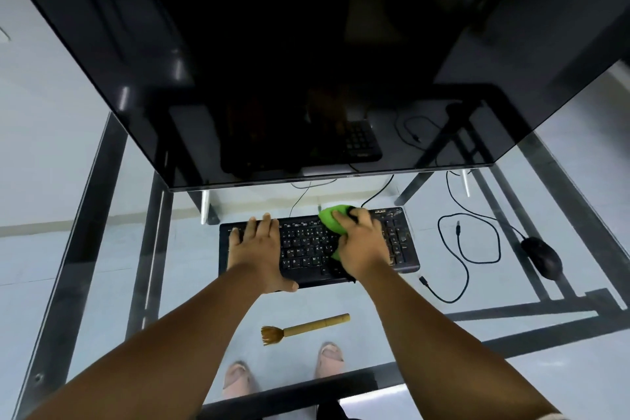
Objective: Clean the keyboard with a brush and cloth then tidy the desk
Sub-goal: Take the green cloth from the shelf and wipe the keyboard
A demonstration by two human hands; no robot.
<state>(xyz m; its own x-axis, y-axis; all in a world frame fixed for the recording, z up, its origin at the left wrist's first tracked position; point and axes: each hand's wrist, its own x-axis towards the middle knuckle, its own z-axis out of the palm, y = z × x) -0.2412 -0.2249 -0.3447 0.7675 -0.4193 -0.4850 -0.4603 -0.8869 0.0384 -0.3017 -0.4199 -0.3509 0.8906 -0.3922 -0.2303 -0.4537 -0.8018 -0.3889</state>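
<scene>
A black keyboard [306, 249] lies on the glass desk [191, 317] below the monitor. My left hand [255, 249] lies flat on the keyboard's left end, fingers straight and thumb spread toward the near edge. My right hand [361, 242] grips a green cloth [330, 216] and holds it against the keys right of the middle; green shows past my fingertips and beside my palm. A wooden brush [306, 327] with brown bristles lies on the glass nearer to me, bristles to the left.
A large dark monitor [306, 61] overhangs the back of the desk on two metal feet. A black mouse [543, 257] sits at the right with its cable [467, 259] looped beside the keyboard. The person's feet show through the glass below.
</scene>
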